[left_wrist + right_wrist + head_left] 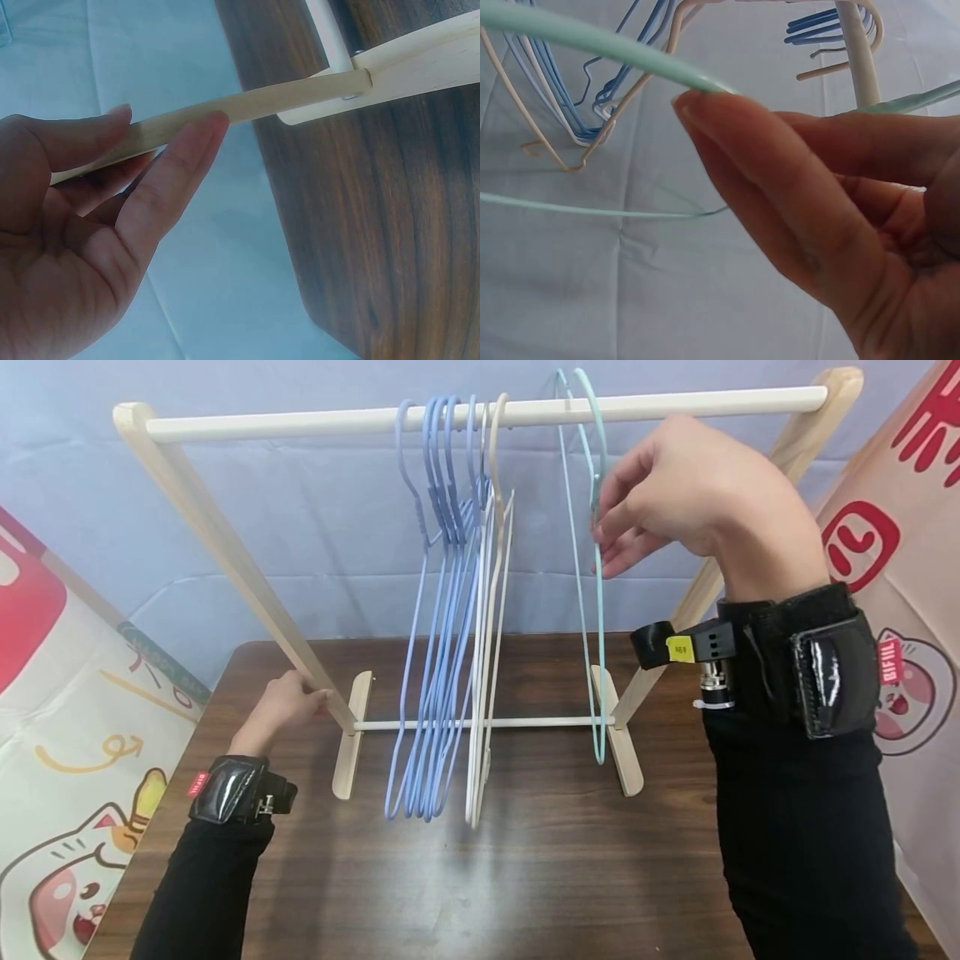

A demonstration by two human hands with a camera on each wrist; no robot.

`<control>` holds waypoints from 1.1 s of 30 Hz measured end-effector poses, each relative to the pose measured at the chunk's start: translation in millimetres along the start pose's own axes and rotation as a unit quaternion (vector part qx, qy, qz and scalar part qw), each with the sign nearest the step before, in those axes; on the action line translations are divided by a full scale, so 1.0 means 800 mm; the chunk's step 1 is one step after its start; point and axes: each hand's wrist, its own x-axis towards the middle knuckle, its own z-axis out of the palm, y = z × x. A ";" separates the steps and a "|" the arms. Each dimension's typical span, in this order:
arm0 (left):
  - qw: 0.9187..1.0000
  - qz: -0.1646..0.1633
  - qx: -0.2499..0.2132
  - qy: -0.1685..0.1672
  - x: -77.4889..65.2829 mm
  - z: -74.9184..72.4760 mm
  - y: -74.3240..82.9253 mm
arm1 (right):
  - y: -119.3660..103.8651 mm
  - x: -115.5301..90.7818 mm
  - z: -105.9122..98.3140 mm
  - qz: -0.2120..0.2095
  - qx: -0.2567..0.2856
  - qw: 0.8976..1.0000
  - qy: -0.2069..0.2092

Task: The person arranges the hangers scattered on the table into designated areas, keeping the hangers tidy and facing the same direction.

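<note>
A mint-green hanger [600,643] hangs from the white rod [300,424] of a wooden rack, toward its right end. My right hand [693,497] pinches this hanger just below its hook. In the right wrist view, thumb and fingers meet on the green wire [615,46]. A second pale green hook [559,393] shows just left of it on the rod. Low on the rack's left post [240,581], my left hand [281,710] holds the wood, with thumb on one side and fingers on the other, as the left wrist view shows.
Several blue hangers [423,693] and some white and cream hangers [491,610] hang close together mid-rod. The rack's feet [351,743] stand on a dark wooden table [525,877]. A pale cloth [315,552] is behind, with printed panels [75,752] at both sides.
</note>
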 end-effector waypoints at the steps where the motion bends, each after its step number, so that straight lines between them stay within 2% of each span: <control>1: 1.000 -0.001 -0.001 0.000 0.000 0.000 0.000 | -0.002 0.001 0.001 -0.001 0.000 1.000 0.001; 19: 1.000 -0.004 0.001 0.001 -0.001 -0.001 0.000 | -0.027 0.015 0.028 0.000 0.012 1.000 -0.003; 26: 1.000 -0.003 0.000 0.015 -0.001 0.000 0.000 | -0.033 0.014 0.039 0.006 0.042 0.999 -0.015; 33: 1.000 -0.001 0.002 0.007 -0.002 -0.001 0.001 | -0.033 0.015 0.041 0.014 0.073 0.997 -0.038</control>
